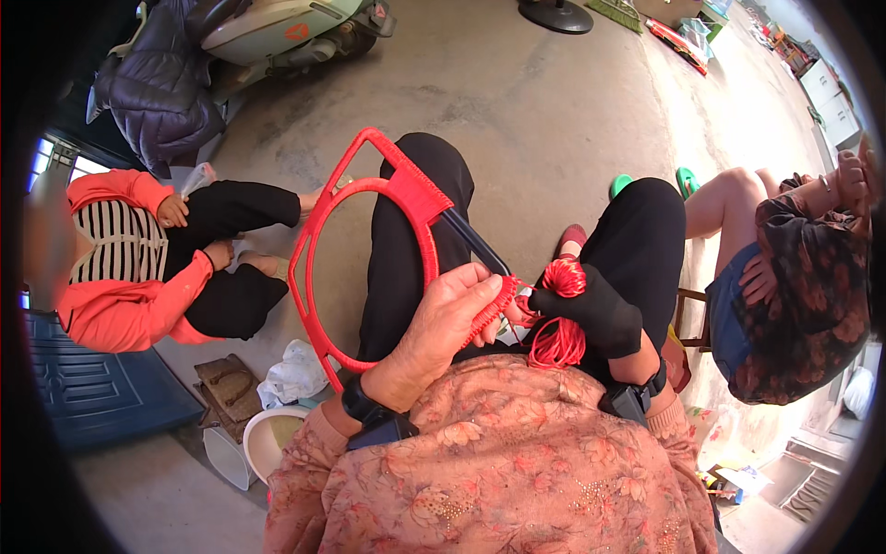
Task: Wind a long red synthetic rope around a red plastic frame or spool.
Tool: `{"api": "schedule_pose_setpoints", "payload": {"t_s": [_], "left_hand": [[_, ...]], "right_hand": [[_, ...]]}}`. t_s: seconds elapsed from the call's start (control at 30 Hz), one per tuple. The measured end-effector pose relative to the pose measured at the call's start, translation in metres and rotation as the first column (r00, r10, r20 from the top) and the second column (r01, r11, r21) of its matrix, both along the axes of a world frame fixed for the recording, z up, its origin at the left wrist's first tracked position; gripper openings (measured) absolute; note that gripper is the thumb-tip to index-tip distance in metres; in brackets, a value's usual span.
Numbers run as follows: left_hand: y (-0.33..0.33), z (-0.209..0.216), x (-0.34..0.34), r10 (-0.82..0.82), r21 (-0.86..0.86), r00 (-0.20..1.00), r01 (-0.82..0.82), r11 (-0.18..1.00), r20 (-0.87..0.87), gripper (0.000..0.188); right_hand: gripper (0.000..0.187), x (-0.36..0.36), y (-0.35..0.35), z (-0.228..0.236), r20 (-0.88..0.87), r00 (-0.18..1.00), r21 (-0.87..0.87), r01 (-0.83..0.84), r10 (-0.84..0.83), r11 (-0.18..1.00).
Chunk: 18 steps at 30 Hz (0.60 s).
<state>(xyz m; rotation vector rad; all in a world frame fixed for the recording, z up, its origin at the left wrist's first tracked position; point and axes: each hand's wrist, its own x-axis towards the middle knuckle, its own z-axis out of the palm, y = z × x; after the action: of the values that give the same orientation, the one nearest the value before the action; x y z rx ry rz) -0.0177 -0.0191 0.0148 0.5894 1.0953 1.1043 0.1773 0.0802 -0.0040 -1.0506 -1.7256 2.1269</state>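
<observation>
A large frame [417,196], a ring set inside an angular outer loop, lies over my left thigh and is mostly wound with red cord. One dark straight bar [472,242] of it is bare. My bare left hand [426,325] grips the frame at its right side, thumb on a tightly wound red section. Close by on the right, my right hand [604,314] wears a black glove. Its fingers close around a bundle of red cord [558,343], with loops hanging below and a bunched part above. Cord strands run between both hands; the fingertips are partly hidden.
A person in a coral jacket [120,319] sits at the left, another in a dark floral top [803,295] at the right. A scooter [277,35] stands at the far left. A white bucket [263,439] and a brown bag [226,386] are near my left elbow.
</observation>
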Motion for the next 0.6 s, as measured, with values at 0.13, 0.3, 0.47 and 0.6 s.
{"api": "schedule_pose_setpoints", "payload": {"t_s": [0.13,0.3,0.47,0.6], "left_hand": [[-0.002,0.004,0.000,-0.005,0.007,1.000,0.005,1.000,0.008,0.027],[-0.003,0.005,-0.003,-0.109,-0.026,0.992,0.107,0.994,-0.067,0.030],[-0.005,0.003,0.008,0.018,-0.050,0.999,-0.020,0.999,-0.035,0.028],[-0.005,0.002,0.010,0.051,-0.075,0.998,-0.054,0.996,-0.043,0.022]], "right_hand": [[0.019,0.009,-0.002,-0.004,-0.086,0.992,-0.145,0.078,-0.091,0.986],[0.022,0.008,-0.007,-0.003,-0.352,0.922,-0.345,0.032,-0.161,0.938],[0.026,-0.009,-0.024,0.000,-0.495,0.686,-0.640,0.127,-0.533,0.758],[0.023,-0.015,-0.017,-0.021,-0.591,0.553,-0.714,-0.019,-0.588,0.700]]}}
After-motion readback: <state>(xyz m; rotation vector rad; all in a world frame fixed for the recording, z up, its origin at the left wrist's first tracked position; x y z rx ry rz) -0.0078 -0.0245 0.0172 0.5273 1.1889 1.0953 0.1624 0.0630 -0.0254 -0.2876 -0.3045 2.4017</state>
